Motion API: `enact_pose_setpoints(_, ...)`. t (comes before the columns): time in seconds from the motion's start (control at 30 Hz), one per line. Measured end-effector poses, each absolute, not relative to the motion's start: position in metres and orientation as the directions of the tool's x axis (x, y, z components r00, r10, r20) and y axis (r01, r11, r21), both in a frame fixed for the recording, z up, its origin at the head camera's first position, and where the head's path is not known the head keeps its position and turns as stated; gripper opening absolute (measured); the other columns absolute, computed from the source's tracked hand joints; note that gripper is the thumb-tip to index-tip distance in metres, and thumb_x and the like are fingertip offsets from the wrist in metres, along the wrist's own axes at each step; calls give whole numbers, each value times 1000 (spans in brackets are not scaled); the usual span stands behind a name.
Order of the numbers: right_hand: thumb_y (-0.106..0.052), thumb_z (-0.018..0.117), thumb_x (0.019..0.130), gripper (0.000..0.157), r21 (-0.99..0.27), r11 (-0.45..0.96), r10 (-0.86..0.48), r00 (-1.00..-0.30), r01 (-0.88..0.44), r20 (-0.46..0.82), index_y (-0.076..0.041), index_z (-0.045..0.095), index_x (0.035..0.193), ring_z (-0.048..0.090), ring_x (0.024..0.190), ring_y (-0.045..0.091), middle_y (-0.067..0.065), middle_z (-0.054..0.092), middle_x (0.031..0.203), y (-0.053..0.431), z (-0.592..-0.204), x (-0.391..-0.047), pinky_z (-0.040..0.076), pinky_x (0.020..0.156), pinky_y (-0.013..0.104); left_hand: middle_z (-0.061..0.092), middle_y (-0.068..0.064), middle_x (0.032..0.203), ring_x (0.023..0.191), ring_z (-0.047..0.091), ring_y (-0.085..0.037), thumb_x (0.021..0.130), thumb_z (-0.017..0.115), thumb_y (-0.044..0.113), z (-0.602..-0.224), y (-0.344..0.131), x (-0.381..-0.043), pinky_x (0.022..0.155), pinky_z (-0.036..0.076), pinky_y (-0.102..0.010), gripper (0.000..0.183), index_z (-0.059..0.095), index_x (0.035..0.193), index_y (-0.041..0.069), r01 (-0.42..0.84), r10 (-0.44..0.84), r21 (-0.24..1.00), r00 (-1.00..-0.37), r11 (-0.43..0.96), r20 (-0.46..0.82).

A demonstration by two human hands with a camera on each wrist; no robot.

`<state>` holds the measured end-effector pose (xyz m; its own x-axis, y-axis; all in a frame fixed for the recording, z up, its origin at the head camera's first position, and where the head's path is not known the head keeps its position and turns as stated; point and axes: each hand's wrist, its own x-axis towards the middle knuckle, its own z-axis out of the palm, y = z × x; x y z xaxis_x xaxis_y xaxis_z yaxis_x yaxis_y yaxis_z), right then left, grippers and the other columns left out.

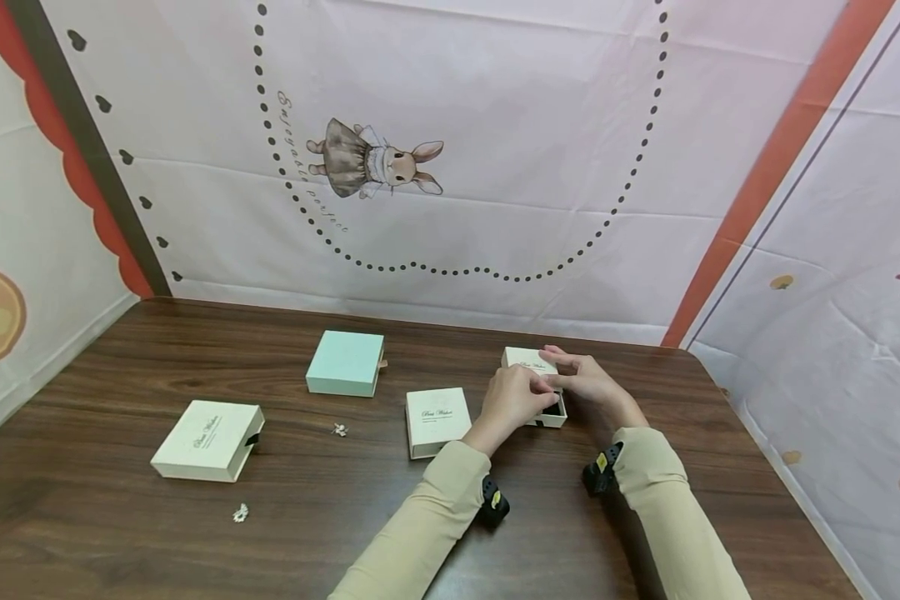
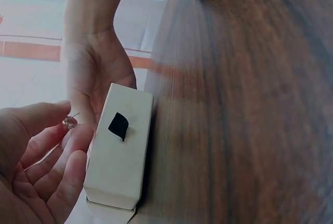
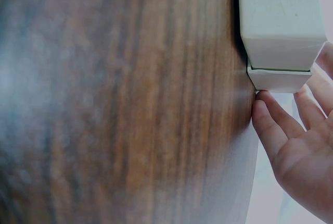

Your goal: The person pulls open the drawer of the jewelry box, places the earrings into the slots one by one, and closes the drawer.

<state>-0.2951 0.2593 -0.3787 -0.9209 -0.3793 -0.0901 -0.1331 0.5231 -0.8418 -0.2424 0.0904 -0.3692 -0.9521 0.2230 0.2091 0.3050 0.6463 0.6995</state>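
Observation:
A cream gift box (image 1: pixel 523 357) with printed lettering stands at the right, its inner tray (image 1: pixel 559 420) slid partly out toward me and dark inside. Above that tray my left hand (image 1: pixel 512 398) pinches a small sparkling earring (image 2: pixel 69 123) between thumb and fingertips, a thin pin sticking out of it. My right hand (image 1: pixel 588 382) holds the box's outer sleeve from its right side, with fingertips against its far end in the right wrist view. A black ribbon tab (image 2: pixel 118 126) shows on the tray's front. The tray's contents are mostly hidden by my hands.
A second cream box (image 1: pixel 437 417) stands just left of my left forearm. Farther left are a mint-green box (image 1: pixel 345 362) and another cream box (image 1: pixel 206 440). Two small silvery pieces lie on the brown table: one piece (image 1: pixel 340 430) mid-left, another piece (image 1: pixel 241 512) nearer me.

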Motion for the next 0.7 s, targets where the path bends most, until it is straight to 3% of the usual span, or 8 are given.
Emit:
enact_pose_setpoints(0.23,-13,57,88,51,-807,562,-393,-917,-183,-66,-1,39,135,14,137,37,17,20,149,259,-379,-297,22,105,56,67,11,67,45,52,5,81,67,30,-369,92,-244,63,45,-21,10,74,83,22,320,230,697,-947,642,222)
enact_pose_setpoints(0.7,-18,60,87,56,-834,534,-377,-922,-138,-89,-2,38,136,18,136,35,14,20,150,260,-378,-296,20,107,53,68,15,76,75,61,-6,74,73,30,-371,94,-249,65,45,-22,8,74,79,24,301,218,640,-954,707,207)
